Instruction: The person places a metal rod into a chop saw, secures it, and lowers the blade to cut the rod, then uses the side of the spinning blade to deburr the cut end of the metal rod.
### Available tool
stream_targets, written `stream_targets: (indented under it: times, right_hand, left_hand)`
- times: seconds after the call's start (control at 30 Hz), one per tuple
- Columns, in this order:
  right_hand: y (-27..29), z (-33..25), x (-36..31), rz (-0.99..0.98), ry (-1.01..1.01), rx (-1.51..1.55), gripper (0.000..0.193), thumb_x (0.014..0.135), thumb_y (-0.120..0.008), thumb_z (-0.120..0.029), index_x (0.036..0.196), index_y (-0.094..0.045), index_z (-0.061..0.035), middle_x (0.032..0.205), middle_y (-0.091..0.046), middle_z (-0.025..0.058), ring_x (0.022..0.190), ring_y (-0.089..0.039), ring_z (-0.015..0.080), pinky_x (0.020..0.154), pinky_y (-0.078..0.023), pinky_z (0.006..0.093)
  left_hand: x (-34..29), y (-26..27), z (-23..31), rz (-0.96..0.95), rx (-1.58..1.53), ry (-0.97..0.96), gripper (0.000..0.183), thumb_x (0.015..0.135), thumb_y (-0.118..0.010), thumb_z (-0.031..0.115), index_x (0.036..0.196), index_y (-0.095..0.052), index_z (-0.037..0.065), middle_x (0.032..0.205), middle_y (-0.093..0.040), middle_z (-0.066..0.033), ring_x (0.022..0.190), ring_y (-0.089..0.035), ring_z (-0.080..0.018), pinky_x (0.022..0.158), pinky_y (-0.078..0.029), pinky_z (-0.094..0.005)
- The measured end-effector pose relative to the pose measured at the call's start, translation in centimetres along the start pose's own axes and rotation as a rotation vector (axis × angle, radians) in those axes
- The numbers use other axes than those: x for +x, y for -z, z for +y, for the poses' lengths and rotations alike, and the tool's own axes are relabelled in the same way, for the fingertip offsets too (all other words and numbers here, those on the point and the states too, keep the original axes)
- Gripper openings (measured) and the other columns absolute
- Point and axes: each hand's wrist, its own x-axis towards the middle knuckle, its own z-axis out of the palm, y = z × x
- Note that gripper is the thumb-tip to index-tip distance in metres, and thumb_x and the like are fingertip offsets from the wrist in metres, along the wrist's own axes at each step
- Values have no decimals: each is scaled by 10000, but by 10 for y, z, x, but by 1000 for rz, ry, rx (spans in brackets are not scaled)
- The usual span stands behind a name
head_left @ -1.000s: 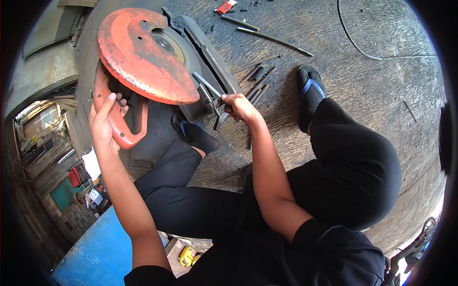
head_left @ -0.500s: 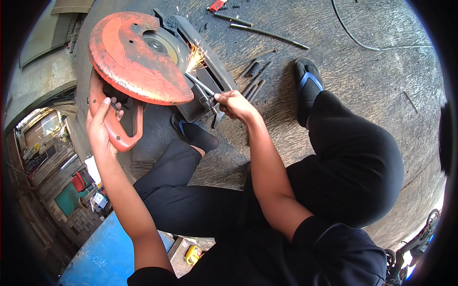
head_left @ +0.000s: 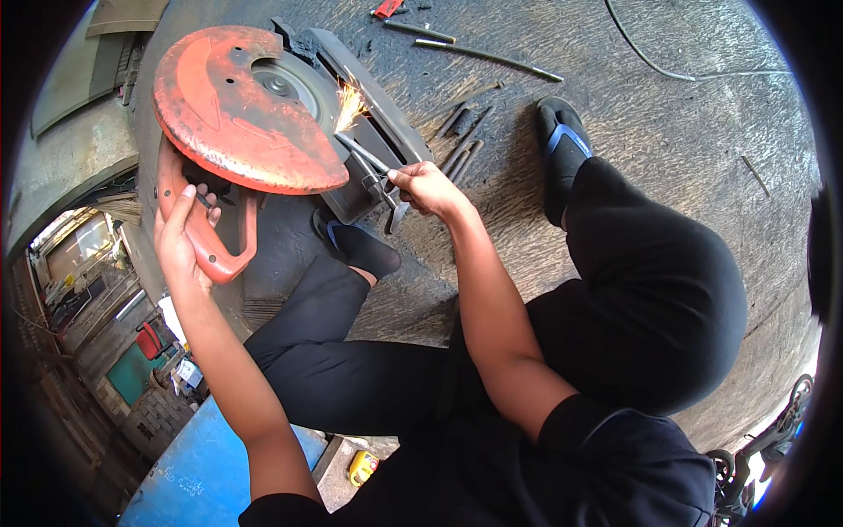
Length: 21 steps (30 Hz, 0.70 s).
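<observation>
My left hand (head_left: pixel 182 239) is wrapped round the orange handle (head_left: pixel 221 255) of a cut-off saw, below its scuffed orange blade guard (head_left: pixel 237 123). Part of the grey cutting disc (head_left: pixel 303 83) shows beyond the guard. In my right hand (head_left: pixel 430 191) is the near end of a thin metal rod (head_left: pixel 364 152), closed between the fingers. The rod's far end meets the disc, and orange sparks (head_left: pixel 351 104) fly up from there. A metal vise clamp (head_left: pixel 379 184) on the saw base (head_left: pixel 356 200) lies right beside my right hand.
Several cut rod pieces (head_left: pixel 461 160) lie on the floor right of the saw. Two longer rods (head_left: pixel 487 60) and a red scrap (head_left: pixel 386 9) are farther off. A grey cable (head_left: pixel 654 63) curves at the far right. My sandalled foot (head_left: pixel 562 149) stands near the cut pieces.
Sparks still fly where the rod meets the disc. The saw and both hands appear slightly farther left in the picture. Both hands keep their grip.
</observation>
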Motion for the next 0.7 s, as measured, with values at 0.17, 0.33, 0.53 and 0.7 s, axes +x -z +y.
stream_targets:
  times: [0.17,0.33,0.53,0.7]
  right_hand:
    - [-3,1,2,25,35,-42,311,893,-593,-287,811,-682,-1,527,-458,-13,439,-358,84,409,-296,290]
    - [-4,0,2,45,60,-83,323,894,-590,-283,825,-686,18,534,-441,-8,466,-354,83,432,-306,295]
    - [-16,12,9,412,350,-429,301,862,-587,-282,897,-677,3,713,-627,225,715,-623,393,676,-464,433]
    - [-19,8,5,472,316,-390,297,849,-611,-292,873,-684,-6,670,-601,233,675,-624,368,658,-474,422]
  left_hand:
    - [4,5,-5,-8,0,-4,386,865,-611,98,1227,-500,25,962,-609,-111,811,-610,-183,673,-506,-306]
    - [3,4,-3,-11,11,-7,391,863,-613,101,1230,-500,26,962,-610,-112,809,-611,-184,668,-505,-305]
    - [1,3,-2,-11,16,-2,357,857,-632,137,1178,-519,28,988,-606,-95,867,-605,-186,707,-509,-305]
    - [1,4,-4,-30,-8,-2,326,864,-625,126,1161,-528,30,970,-607,-94,845,-603,-174,693,-511,-306]
